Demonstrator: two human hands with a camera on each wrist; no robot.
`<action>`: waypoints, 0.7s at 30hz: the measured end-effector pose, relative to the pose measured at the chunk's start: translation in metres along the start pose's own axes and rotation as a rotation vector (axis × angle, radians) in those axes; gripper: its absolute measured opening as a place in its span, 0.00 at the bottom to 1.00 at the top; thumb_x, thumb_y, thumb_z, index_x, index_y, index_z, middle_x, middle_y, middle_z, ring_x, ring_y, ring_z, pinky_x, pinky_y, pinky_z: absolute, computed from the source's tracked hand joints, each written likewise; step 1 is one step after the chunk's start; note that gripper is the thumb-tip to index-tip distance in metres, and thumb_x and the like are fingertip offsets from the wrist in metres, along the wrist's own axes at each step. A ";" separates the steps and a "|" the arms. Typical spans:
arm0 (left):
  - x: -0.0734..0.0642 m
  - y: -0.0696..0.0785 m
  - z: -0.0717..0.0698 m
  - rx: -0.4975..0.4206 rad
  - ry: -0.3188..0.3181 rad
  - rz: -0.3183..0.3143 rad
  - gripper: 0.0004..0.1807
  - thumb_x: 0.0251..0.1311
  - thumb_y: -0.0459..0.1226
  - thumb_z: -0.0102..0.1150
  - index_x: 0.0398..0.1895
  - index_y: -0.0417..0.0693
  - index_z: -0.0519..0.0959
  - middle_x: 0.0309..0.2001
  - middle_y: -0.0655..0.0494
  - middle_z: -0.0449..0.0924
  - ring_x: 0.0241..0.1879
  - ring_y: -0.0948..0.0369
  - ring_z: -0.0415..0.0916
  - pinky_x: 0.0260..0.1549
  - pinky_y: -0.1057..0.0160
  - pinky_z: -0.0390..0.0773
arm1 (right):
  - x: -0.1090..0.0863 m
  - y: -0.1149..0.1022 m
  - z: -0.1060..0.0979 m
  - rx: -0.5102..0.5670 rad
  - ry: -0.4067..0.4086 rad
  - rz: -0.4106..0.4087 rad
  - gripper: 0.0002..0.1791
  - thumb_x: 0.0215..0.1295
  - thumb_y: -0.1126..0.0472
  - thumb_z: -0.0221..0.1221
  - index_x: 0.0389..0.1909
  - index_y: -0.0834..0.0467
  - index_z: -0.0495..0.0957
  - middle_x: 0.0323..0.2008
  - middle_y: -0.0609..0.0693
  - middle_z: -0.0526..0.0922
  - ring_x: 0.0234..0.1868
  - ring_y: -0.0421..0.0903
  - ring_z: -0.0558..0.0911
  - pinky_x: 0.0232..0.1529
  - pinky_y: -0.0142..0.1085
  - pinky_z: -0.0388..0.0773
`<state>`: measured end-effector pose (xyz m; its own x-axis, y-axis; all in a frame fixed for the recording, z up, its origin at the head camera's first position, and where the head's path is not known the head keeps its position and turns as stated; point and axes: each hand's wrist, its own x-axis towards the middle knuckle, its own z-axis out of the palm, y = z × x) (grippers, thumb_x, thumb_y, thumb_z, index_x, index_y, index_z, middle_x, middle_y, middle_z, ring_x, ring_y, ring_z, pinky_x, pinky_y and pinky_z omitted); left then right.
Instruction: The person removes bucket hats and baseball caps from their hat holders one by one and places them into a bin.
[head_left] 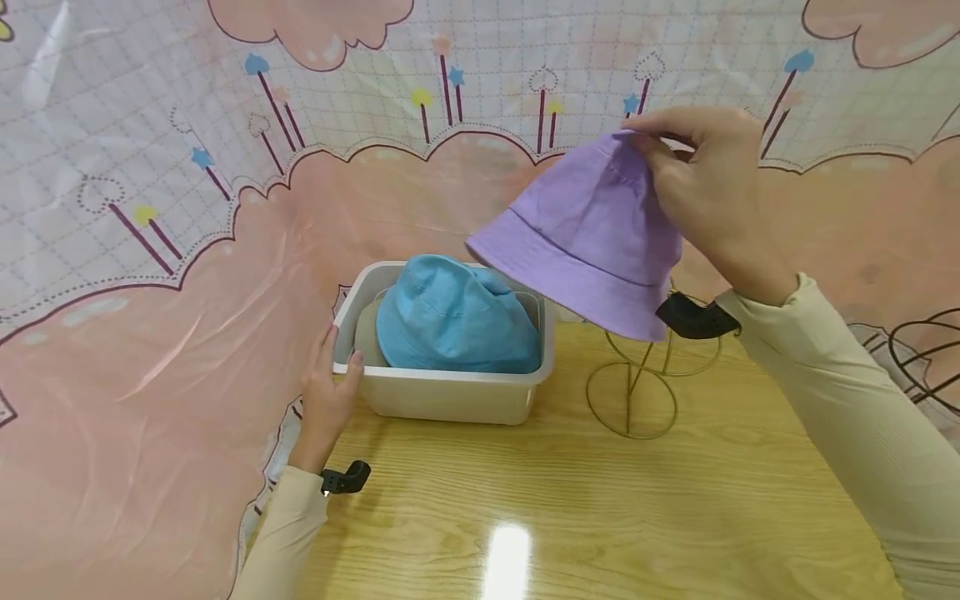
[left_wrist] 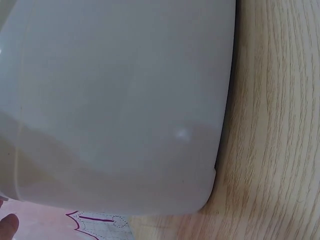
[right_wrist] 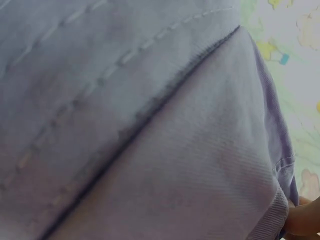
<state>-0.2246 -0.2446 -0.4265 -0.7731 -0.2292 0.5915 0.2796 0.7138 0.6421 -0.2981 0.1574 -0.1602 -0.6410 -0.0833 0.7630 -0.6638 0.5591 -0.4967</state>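
In the head view a purple bucket hat (head_left: pixel 577 225) hangs in the air at right of centre, brim down. My right hand (head_left: pixel 708 167) pinches it by the top of the crown. Purple cloth (right_wrist: pixel 200 160) fills most of the right wrist view, with a fingertip at its lower right. My left hand (head_left: pixel 328 396) touches the left front corner of a white plastic bin (head_left: pixel 450 396), its fingers fairly straight along the side. Inside the bin lie a light blue bucket hat (head_left: pixel 457 321) and, partly hidden beneath it, a beige one (head_left: pixel 367 333).
A gold wire stand (head_left: pixel 632 400) with round hoops is on the wooden table (head_left: pixel 600 517) right of the bin, partly behind the purple hat. Dark wire hoops (head_left: pixel 922 367) show at the right edge. A printed pink and white cloth (head_left: pixel 225 333) hangs behind and at left.
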 end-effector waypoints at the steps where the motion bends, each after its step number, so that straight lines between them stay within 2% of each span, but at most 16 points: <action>1: 0.000 0.000 0.000 0.002 0.004 -0.001 0.33 0.63 0.42 0.54 0.67 0.34 0.62 0.68 0.41 0.59 0.66 0.45 0.57 0.62 0.42 0.58 | 0.001 -0.002 0.005 -0.001 -0.005 -0.008 0.10 0.61 0.71 0.58 0.38 0.61 0.86 0.38 0.54 0.86 0.41 0.30 0.81 0.46 0.27 0.76; 8: -0.001 0.000 -0.001 -0.004 0.002 0.003 0.33 0.63 0.42 0.54 0.67 0.35 0.62 0.68 0.44 0.59 0.66 0.46 0.57 0.62 0.42 0.59 | 0.013 -0.011 0.040 0.060 0.025 -0.019 0.09 0.61 0.72 0.58 0.36 0.62 0.86 0.37 0.55 0.86 0.41 0.40 0.83 0.47 0.26 0.75; 12: -0.001 0.001 -0.002 0.001 0.003 0.002 0.32 0.63 0.42 0.54 0.67 0.35 0.63 0.68 0.43 0.59 0.66 0.46 0.58 0.62 0.43 0.59 | 0.014 -0.016 0.064 0.081 0.060 0.004 0.09 0.61 0.71 0.58 0.35 0.62 0.86 0.38 0.54 0.86 0.43 0.41 0.83 0.48 0.24 0.73; 17: -0.001 0.000 -0.003 0.004 -0.009 -0.003 0.33 0.63 0.43 0.53 0.68 0.35 0.62 0.68 0.44 0.59 0.67 0.46 0.57 0.62 0.43 0.59 | 0.001 -0.020 0.102 0.103 0.095 -0.002 0.11 0.60 0.74 0.56 0.35 0.62 0.86 0.38 0.53 0.86 0.43 0.42 0.83 0.47 0.26 0.74; 21: -0.001 -0.001 -0.004 -0.005 -0.015 -0.001 0.33 0.63 0.43 0.54 0.67 0.34 0.62 0.69 0.43 0.59 0.67 0.44 0.56 0.63 0.43 0.57 | -0.018 -0.022 0.131 0.151 0.032 -0.038 0.15 0.57 0.77 0.53 0.36 0.63 0.86 0.39 0.54 0.86 0.45 0.44 0.83 0.50 0.25 0.73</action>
<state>-0.2220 -0.2477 -0.4261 -0.7816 -0.2197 0.5838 0.2822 0.7101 0.6451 -0.3226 0.0385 -0.2172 -0.6034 -0.0739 0.7940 -0.7393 0.4252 -0.5222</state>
